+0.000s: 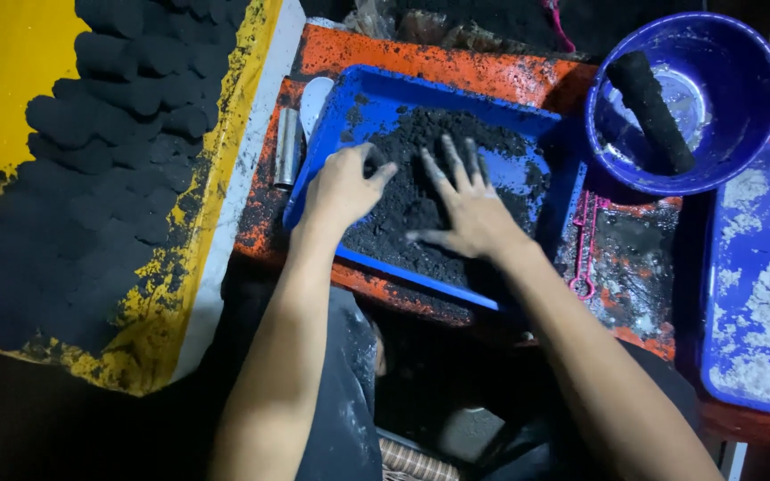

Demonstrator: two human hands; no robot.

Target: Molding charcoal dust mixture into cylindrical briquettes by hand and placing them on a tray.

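Two bare hands work in a heap of black, damp-looking powder (421, 191) that fills the middle of a shallow blue rectangular plastic tray (541, 125), which sits on an orange, soot-smeared surface (456, 62). The left hand (342, 185) is curled, its fingers bent inward at the near-left edge of the heap as though gathering a clump, though what lies under the palm is hidden. The right hand (467, 207) lies flat and spread wide, fingers splayed and blackened, pressing on top of the powder. This material looks loose, crumbly and soft, likely to pack when squeezed and to fall apart if pinched; it seems best scooped with cupped palms from the heap's edges rather than gripped, and it clings to skin. Left of the tray, a small metal cylinder (288, 147) lies on the surface beside a pale spoon-like scoop (315, 98). Farther left, a yellow sheet (11, 80) carries rows of dark, rounded pressed lumps (109, 134). To the upper right stands a round blue plastic basin (759, 71) holding a black cylindrical roll (652, 111), which looks firm yet brittle, and a second blue tray (764, 294) dusted with white powder sits at the far right.
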